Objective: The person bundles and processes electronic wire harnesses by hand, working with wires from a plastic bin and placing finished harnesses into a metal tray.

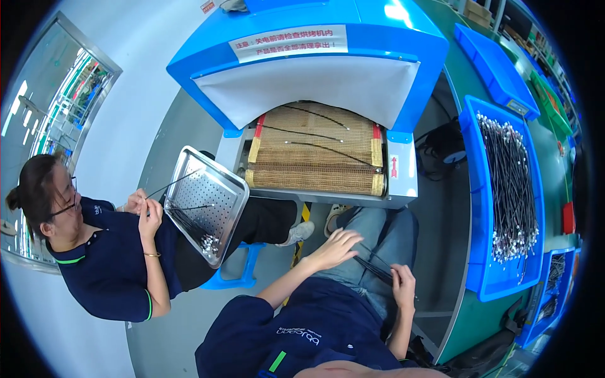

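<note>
Over my lap, my right hand (pixel 404 286) is closed around a bundle of thin black cables (pixel 376 269). My left hand (pixel 335 249) is at the bundle's other end, its fingers stretched out and slightly blurred; I see nothing gripped in it. In front of me, three black cables lie spaced apart on a brown mesh conveyor belt (pixel 309 160), among them a near cable (pixel 334 151) running across it. The belt comes out from under the white curtain (pixel 309 88) of a blue conveyor oven (pixel 372 31).
A co-worker (pixel 120 252) sits at left, fingering a cable above a perforated metal tray (pixel 233 201) that holds more cables. On the green bench (pixel 463 327) at right stands a blue bin (pixel 472 208) full of black cables with silvery ends. A blue stool (pixel 242 271) is under the co-worker.
</note>
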`<state>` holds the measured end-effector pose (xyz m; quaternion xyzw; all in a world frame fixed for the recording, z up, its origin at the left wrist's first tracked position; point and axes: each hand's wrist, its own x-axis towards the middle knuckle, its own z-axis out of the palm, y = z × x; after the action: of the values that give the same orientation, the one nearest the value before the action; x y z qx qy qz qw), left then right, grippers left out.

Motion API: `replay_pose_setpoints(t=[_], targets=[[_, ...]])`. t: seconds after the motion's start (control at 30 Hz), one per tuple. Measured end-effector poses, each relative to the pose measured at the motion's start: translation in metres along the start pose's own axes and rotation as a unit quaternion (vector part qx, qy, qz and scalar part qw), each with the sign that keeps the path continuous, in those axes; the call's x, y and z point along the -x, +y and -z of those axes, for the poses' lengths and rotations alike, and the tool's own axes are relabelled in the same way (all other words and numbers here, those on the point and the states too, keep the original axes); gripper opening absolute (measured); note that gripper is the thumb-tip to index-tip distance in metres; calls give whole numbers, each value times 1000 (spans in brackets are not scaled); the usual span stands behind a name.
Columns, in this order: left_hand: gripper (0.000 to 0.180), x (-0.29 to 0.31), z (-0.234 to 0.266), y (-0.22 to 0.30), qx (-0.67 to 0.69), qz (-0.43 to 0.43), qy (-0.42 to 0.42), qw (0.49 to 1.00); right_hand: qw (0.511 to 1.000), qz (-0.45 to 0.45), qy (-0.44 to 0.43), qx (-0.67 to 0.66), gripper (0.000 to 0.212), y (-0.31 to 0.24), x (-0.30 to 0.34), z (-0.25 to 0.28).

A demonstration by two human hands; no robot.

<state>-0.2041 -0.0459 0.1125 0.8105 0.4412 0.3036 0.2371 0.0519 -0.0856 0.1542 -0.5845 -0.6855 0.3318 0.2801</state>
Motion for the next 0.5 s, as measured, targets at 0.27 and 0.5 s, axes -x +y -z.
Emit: replay_pose_setpoints(t=[0.27, 0.5], targets=[[20, 7, -45, -46, 43, 180, -108, 977, 994, 39, -66, 73, 11, 93, -33, 27], [14, -41, -117, -12, 75, 68, -128, 987, 986, 135, -44, 87, 19, 120, -52, 23]])
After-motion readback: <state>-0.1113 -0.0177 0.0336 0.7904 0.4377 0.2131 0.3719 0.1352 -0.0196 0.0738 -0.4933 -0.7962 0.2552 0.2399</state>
